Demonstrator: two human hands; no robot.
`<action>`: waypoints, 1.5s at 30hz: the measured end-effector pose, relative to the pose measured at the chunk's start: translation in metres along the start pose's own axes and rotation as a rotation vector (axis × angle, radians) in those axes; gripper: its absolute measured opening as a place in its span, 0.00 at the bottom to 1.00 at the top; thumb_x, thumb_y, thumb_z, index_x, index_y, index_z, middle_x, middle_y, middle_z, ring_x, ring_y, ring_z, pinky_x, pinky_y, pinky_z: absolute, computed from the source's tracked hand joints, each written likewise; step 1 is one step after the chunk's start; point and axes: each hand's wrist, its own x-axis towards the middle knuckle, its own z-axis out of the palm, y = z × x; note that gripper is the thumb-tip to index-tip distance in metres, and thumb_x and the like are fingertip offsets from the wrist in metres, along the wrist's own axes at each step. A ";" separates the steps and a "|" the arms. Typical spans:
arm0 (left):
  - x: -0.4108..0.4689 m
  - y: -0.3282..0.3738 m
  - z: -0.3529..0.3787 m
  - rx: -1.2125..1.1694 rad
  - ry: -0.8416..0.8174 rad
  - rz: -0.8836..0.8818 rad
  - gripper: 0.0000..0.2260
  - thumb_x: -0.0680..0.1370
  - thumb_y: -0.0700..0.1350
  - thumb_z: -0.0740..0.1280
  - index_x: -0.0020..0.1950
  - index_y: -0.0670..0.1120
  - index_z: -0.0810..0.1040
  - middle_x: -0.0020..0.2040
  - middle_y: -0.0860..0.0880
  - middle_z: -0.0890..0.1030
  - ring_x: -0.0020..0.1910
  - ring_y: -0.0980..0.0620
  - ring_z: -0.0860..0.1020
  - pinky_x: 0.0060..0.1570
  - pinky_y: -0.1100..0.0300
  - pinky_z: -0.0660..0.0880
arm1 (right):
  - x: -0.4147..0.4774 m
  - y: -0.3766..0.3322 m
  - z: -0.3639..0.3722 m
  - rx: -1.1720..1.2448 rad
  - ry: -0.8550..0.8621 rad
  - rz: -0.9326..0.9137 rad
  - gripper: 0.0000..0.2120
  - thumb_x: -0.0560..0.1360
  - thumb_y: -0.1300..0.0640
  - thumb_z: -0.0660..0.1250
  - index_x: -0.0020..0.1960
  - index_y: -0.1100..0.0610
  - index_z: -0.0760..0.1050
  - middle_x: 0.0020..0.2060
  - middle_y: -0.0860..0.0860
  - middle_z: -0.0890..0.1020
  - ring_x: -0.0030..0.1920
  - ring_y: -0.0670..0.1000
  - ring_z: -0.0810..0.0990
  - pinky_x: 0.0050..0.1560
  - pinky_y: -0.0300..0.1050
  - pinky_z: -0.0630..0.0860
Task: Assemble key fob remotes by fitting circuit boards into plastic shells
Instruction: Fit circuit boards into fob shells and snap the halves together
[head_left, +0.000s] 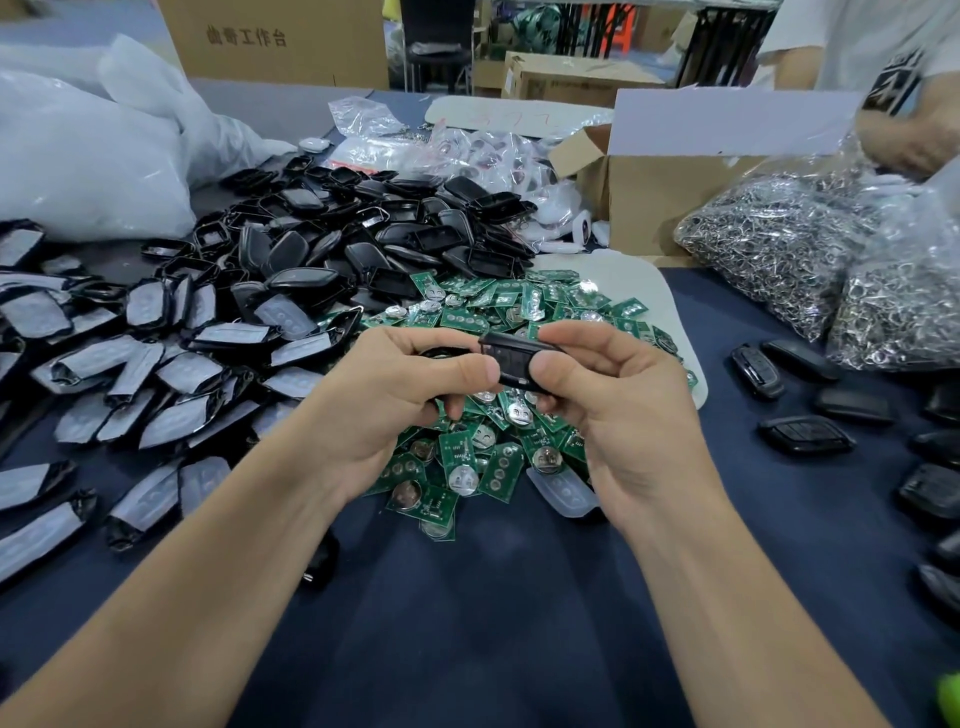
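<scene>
Both of my hands hold one black key fob shell (511, 358) above a heap of green circuit boards (498, 312). My left hand (400, 395) grips its left end, thumb pressed on top. My right hand (613, 400) pinches the right end between thumb and fingers. Whether a board sits inside the shell is hidden. Black shell halves (374, 234) are piled behind the boards. Shells with grey film-covered faces (156, 364) spread out on the left.
Closed black fobs (805, 434) lie on the dark blue cloth at right. Bags of metal key rings (810, 249) and a cardboard box (660, 197) stand at back right. A translucent button pad (563, 491) lies near my right wrist. Another person (893, 93) works at far right.
</scene>
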 end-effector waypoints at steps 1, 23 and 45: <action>0.000 0.000 0.001 -0.015 0.016 0.004 0.16 0.63 0.49 0.78 0.46 0.43 0.87 0.37 0.48 0.83 0.32 0.52 0.72 0.29 0.67 0.66 | 0.000 0.000 0.000 0.001 -0.002 0.001 0.10 0.72 0.73 0.74 0.45 0.59 0.84 0.38 0.55 0.87 0.33 0.50 0.80 0.36 0.40 0.78; 0.000 0.001 0.013 -0.113 0.170 -0.109 0.10 0.75 0.37 0.72 0.36 0.48 0.88 0.33 0.52 0.80 0.30 0.56 0.73 0.23 0.68 0.62 | -0.004 -0.001 0.008 -0.024 0.098 0.021 0.08 0.70 0.73 0.76 0.40 0.62 0.84 0.35 0.57 0.87 0.30 0.52 0.82 0.31 0.39 0.79; 0.000 0.002 0.011 -0.069 0.187 -0.043 0.07 0.70 0.44 0.78 0.32 0.49 0.87 0.33 0.50 0.82 0.29 0.55 0.72 0.24 0.68 0.66 | -0.013 0.011 0.016 -0.816 -0.024 -0.353 0.17 0.70 0.63 0.76 0.48 0.46 0.74 0.42 0.40 0.85 0.47 0.43 0.83 0.48 0.45 0.81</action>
